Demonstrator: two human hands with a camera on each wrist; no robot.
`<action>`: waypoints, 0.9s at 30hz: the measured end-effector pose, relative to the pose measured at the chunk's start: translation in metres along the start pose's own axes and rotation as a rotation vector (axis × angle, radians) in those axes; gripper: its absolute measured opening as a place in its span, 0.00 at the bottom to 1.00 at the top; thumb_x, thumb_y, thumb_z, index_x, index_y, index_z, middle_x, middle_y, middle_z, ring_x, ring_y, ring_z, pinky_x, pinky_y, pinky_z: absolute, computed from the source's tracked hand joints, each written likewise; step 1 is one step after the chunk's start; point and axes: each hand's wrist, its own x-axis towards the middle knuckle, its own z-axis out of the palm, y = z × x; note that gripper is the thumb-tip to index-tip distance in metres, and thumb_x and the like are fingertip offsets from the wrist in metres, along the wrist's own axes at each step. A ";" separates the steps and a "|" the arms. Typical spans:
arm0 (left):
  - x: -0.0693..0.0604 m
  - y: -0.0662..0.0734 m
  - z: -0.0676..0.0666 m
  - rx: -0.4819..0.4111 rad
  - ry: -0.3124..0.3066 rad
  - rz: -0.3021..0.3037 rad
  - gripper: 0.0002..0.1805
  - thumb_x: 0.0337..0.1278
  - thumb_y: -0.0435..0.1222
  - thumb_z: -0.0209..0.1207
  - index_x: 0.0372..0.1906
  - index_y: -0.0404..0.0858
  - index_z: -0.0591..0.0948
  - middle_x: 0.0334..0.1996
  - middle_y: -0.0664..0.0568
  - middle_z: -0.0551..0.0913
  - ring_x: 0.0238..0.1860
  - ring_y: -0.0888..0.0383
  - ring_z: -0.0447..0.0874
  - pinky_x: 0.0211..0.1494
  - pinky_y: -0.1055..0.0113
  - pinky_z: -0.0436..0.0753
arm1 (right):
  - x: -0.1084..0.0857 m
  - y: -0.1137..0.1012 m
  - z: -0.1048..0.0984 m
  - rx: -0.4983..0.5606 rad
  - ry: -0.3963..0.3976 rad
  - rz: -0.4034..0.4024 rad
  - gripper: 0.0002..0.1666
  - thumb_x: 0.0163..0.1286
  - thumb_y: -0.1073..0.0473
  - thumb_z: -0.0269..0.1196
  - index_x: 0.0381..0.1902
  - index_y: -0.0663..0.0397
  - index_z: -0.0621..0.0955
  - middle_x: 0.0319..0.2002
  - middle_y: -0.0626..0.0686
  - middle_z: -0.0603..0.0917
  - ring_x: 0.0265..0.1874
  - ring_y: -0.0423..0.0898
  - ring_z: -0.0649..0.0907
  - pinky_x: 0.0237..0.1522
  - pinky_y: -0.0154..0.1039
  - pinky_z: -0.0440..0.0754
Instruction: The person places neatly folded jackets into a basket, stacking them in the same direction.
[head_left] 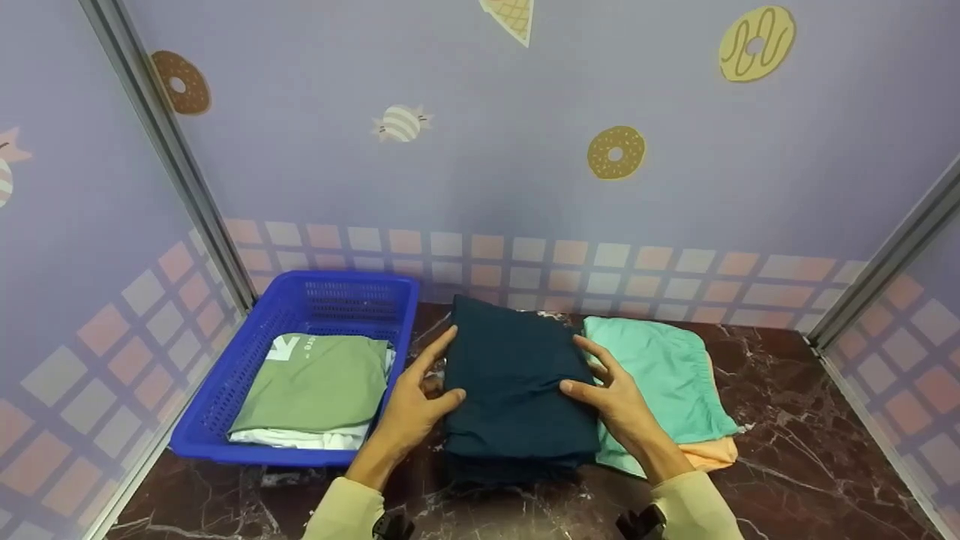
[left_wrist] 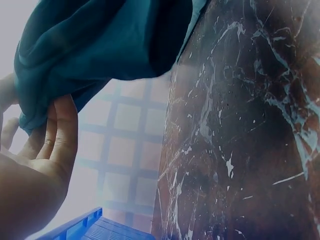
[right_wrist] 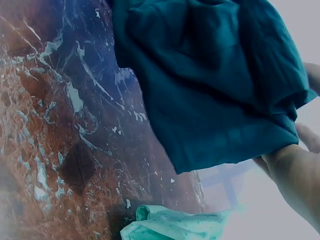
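You appear to be squaring or shifting the folded navy garment (head_left: 517,375), midway along the worktop (head_left: 802,427), toward its back edge; next, an even, level hold seems needed. Your left hand (head_left: 414,403) and right hand (head_left: 621,403) grip opposite sides, fingers bent around, forearms converging.

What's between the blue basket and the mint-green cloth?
A dark blue cloth, held by the left hand and right hand: the head view shows it between the blue basket and the mint-green cloth.
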 end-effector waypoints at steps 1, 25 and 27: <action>0.000 0.000 0.000 0.006 0.004 0.003 0.47 0.62 0.23 0.67 0.84 0.49 0.65 0.79 0.45 0.66 0.34 0.56 0.80 0.34 0.69 0.75 | 0.000 0.000 0.000 0.005 0.002 0.007 0.50 0.68 0.68 0.71 0.84 0.45 0.64 0.74 0.67 0.64 0.66 0.63 0.77 0.58 0.56 0.82; 0.016 0.027 -0.043 -0.019 0.095 -0.023 0.46 0.59 0.19 0.63 0.82 0.46 0.68 0.79 0.43 0.66 0.34 0.53 0.84 0.27 0.68 0.79 | 0.030 -0.027 0.049 -0.366 0.036 -0.312 0.48 0.63 0.68 0.78 0.79 0.52 0.72 0.77 0.58 0.66 0.73 0.59 0.73 0.68 0.58 0.75; 0.019 0.029 -0.050 -0.036 0.104 -0.024 0.46 0.58 0.19 0.63 0.82 0.43 0.68 0.79 0.41 0.65 0.31 0.58 0.81 0.30 0.69 0.78 | 0.035 -0.030 0.056 -0.375 0.038 -0.311 0.48 0.63 0.68 0.78 0.79 0.53 0.72 0.77 0.59 0.66 0.73 0.60 0.72 0.68 0.58 0.75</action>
